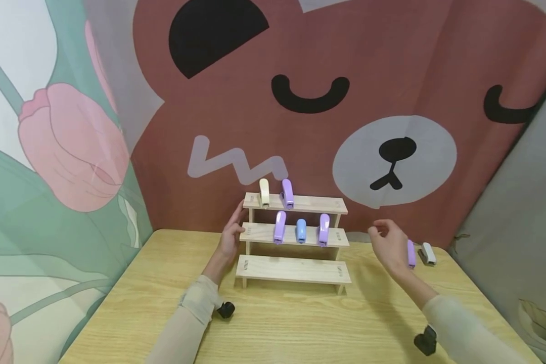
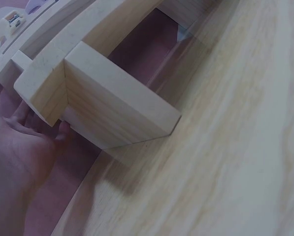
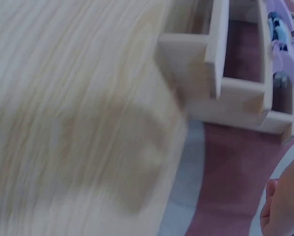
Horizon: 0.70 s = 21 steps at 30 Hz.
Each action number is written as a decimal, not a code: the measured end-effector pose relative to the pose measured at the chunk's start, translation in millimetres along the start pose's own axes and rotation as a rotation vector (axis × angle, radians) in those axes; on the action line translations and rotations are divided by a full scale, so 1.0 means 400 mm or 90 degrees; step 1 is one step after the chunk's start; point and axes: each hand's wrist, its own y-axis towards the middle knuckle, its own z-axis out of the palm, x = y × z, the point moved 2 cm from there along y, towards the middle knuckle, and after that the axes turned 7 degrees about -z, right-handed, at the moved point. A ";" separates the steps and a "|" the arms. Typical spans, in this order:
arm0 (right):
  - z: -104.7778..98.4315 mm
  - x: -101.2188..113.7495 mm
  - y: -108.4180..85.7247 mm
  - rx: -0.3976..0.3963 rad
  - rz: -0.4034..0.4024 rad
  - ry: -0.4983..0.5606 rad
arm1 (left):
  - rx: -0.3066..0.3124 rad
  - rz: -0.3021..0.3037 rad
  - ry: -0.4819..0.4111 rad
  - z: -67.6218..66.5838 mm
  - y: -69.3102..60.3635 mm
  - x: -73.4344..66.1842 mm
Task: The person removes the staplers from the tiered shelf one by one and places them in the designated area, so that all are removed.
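Observation:
A three-step wooden display stand (image 1: 293, 269) stands on the table. On its top step sit a cream stapler (image 1: 264, 192) and a purple stapler (image 1: 287, 193). The middle step bears a purple stapler (image 1: 279, 227), a small blue stapler (image 1: 301, 230) and another purple stapler (image 1: 323, 230). My left hand (image 1: 230, 241) holds the stand's left side, thumb at the middle step's end and fingers reaching behind. To the right of the stand my right hand (image 1: 390, 247) hovers, fingers loosely bent, with nothing visible in it.
Beyond my right hand lie a partly covered purple stapler (image 1: 411, 254) and a white stapler (image 1: 428, 254), near the right edge of the wood-grain table (image 1: 273, 323). A bear-printed curtain (image 1: 236, 116) hangs right behind the stand. Wrist cameras are strapped to both arms.

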 end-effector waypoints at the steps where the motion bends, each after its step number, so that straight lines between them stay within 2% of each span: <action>1: 0.007 0.010 0.001 -0.013 -0.017 0.003 | -0.001 0.000 -0.001 0.000 0.001 -0.001; 6: 0.043 0.062 0.000 -0.089 -0.089 0.031 | 0.005 0.006 -0.008 0.000 0.002 -0.003; 10: 0.068 0.106 -0.002 -0.126 -0.123 0.065 | 0.008 0.014 -0.006 0.000 0.002 -0.003; 16: 0.107 0.174 -0.008 -0.129 -0.134 0.103 | 0.010 0.013 -0.006 -0.004 0.001 0.001; 21: 0.145 0.232 -0.009 -0.101 -0.159 0.109 | 0.006 0.016 0.001 -0.006 0.006 0.002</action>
